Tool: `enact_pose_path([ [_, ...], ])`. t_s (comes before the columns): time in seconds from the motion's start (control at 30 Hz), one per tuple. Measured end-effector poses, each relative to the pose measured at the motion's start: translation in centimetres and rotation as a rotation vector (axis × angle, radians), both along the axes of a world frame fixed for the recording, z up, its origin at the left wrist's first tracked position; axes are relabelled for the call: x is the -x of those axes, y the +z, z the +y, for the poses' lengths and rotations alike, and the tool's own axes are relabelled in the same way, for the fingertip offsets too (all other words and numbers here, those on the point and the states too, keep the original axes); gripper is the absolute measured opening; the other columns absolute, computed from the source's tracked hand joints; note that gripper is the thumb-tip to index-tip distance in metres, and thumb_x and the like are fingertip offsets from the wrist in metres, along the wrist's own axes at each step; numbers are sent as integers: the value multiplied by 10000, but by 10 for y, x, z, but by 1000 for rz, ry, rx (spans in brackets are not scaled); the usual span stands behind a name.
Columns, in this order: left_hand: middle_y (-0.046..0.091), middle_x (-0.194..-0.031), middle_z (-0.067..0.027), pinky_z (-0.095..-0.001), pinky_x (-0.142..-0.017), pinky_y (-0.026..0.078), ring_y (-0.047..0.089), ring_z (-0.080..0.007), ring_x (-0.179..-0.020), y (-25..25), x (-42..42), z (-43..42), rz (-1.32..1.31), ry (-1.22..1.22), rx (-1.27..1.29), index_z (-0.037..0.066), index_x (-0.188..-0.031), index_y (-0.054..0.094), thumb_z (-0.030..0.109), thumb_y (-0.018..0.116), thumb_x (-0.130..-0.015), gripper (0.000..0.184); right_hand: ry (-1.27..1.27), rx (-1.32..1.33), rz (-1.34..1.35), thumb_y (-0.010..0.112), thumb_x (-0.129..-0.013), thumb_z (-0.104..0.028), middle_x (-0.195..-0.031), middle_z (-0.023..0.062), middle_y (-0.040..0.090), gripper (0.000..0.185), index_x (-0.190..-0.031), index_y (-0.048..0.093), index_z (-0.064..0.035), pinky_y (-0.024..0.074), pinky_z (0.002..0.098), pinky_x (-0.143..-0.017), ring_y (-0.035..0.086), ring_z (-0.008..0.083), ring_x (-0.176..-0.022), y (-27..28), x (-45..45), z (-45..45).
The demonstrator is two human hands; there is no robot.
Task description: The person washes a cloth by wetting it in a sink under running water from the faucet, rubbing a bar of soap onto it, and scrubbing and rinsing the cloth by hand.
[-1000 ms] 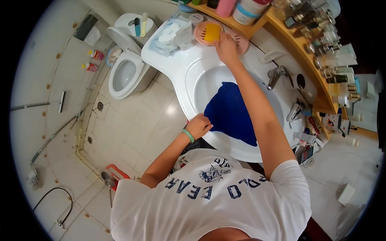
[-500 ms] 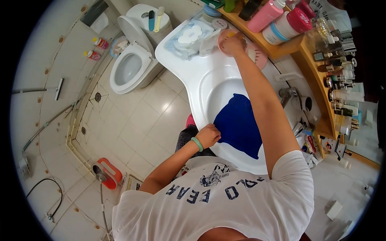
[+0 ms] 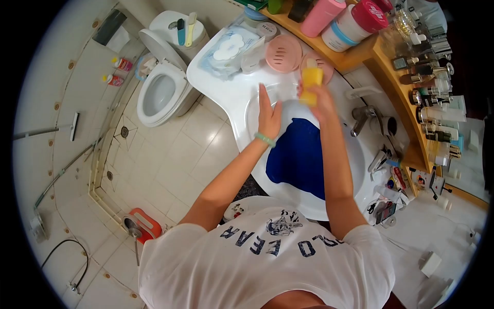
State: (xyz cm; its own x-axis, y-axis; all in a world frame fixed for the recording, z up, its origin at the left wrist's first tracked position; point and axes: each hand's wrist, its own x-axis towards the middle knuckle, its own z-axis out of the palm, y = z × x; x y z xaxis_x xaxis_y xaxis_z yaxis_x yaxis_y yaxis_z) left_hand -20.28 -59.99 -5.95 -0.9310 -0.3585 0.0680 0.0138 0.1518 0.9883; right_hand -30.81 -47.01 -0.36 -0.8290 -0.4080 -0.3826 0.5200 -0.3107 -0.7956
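My right hand (image 3: 323, 103) grips a yellow bar of soap (image 3: 312, 81) above the far rim of the sink. To its left, my left hand (image 3: 269, 119) hangs open over the basin with fingers stretched out, holding nothing; a pale green bangle circles that wrist. Beneath both hands a dark blue cloth (image 3: 297, 159) lies spread in the white washbasin (image 3: 355, 165). A round pink soap dish (image 3: 283, 53) stands on the counter beyond my hands. A second pink dish (image 3: 324, 72) sits beside it, partly hidden by the soap.
A pack of wipes (image 3: 226, 51) lies on the counter's far left. The faucet (image 3: 363, 117) stands right of the basin. Bottles and jars crowd a wooden shelf (image 3: 383, 54). The toilet (image 3: 163, 92), with two brushes on its tank, is at left beyond the tiled floor.
My right hand has lifted the yellow soap from the round pink dish and drawn it back toward the basin. My left hand has left the blue cloth's edge, moved up and opened.
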Motion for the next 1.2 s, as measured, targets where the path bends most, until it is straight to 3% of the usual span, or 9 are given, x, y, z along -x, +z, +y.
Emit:
enact_pose_path([
  [0.13, -40, -1459, -272, -385, -1108, 65, -2, -378, -1367, -2, 61, 18, 129, 158, 145, -70, -1391, -10, 172, 420, -899, 696, -51, 368, -231, 536, -651, -72, -980, 106, 492, 668, -1290, 359, 11, 446, 317, -768, 492, 196, -835, -2, -93, 46],
  [0.23, -44, -1450, -291, -403, -1108, 50, -2, -397, -1362, -17, 90, 29, 83, 245, 242, -91, -1381, -17, 173, 418, -892, 706, -155, 164, -278, 509, -638, -45, -968, 111, 500, 657, -1278, 371, 11, 450, 319, -759, 494, 201, -819, 1, -144, 74],
  [0.77, -8, -1445, -307, -421, -1109, 36, 10, -417, -1355, -56, 122, 37, 1, 296, 424, -152, -1351, 69, 205, 482, -857, 736, -321, 175, -332, 462, -703, -3, -970, 107, 522, 557, -1255, 397, 5, 462, 297, -728, 512, 192, -808, -11, -204, 118],
  [0.87, 179, -1372, -319, -414, -1071, 179, 188, -418, -1290, -14, 100, 35, 96, 305, 333, -116, -1319, 231, 99, 518, -798, 633, -367, 185, -345, 485, -740, -24, -944, 101, 527, 492, -1227, 419, -1, 463, 290, -707, 516, 181, -785, -16, -200, 125],
  [0.97, 367, -1210, -264, -406, -969, 334, 396, -375, -1116, -13, 60, 33, 117, 158, 167, -37, -1238, 390, 30, 537, -745, 519, -468, 85, -384, 532, -802, -104, -864, 72, 532, 383, -1165, 453, -10, 462, 278, -649, 515, 155, -723, -43, -206, 147],
  [1.03, 419, -1176, -232, -395, -920, 385, 446, -351, -1050, -41, 24, 30, -204, -451, 490, -24, -1224, 427, 56, 572, -754, 498, -516, -289, -471, 574, -830, -188, -784, 43, 522, 333, -1109, 480, -32, 453, 272, -592, 510, 134, -667, -71, -214, 161],
  [1.1, 458, -1173, -192, -377, -939, 381, 432, -350, -1101, -66, -21, 42, -354, -524, 710, -23, -1184, 483, 104, 599, -756, 461, -474, -438, -477, 571, -848, -267, -734, 21, 501, 324, -1071, 499, -42, 437, 258, -556, 496, 100, -642, -83, -222, 165],
  [1.17, 450, -1209, -184, -381, -959, 367, 416, -335, -1142, -58, -57, 43, -308, -575, 849, -21, -1172, 499, 129, 601, -766, 445, -249, -863, -428, 543, -869, -347, -788, 86, 560, 413, -1120, 497, -22, 465, 316, -628, 570, 199, -713, -98, -233, 171],
  [1.2, 442, -1246, -176, -386, -979, 352, 400, -319, -1183, -56, -71, 46, -253, -614, 980, -19, -1160, 515, 155, 603, -775, 431, -178, -1184, -187, 518, -873, -436, -872, 186, 597, 542, -1185, 472, 5, 460, 390, -748, 589, 351, -846, -126, -244, 176],
])
